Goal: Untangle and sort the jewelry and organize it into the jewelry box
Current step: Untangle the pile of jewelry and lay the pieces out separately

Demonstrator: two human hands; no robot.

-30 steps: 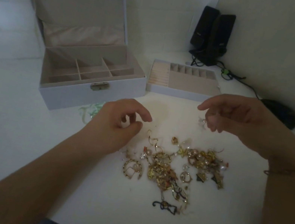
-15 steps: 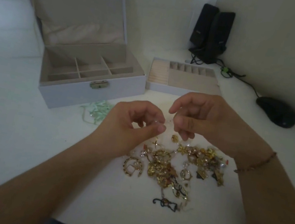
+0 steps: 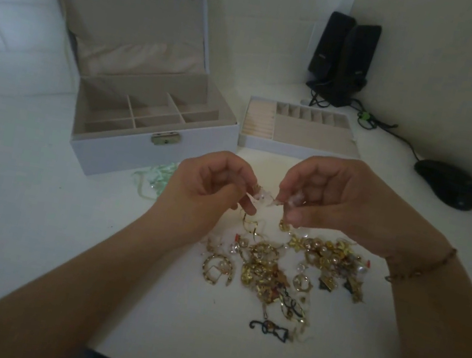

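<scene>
Bench [image 3: 16, 219] is white w/ a curved near edge at bottom; wide bare room on the left and between the pile and that edge. Walls close the back & right. Jewelry box [image 3: 156, 120] sits back-left, lid up, compartments bare; its lift-out tray [image 3: 299, 133] lies just beside it on the right. Speakers [image 3: 341, 58] in the back corner, mouse [image 3: 448, 184] at the right edge, pale green ribbon [image 3: 154, 178] in front of the box.

Jewelry pile [image 3: 291, 267] lies mid-bench, mostly gold pieces, tangled. Both hands hover just above its far side. Left hand [image 3: 207, 189] and right hand [image 3: 340, 203] each pinch a small clear pearl piece [image 3: 263, 197] held between them; left fingers [image 3: 247, 203] pressed on one end, right fingers [image 3: 292, 207] on the other. Bracelet [image 3: 420, 268] on the right wrist.

Vs 0.5 s ago: hands a bit further apart, the clear piece now stretched between them; 1 s ago hands were well apart, nothing shared
</scene>
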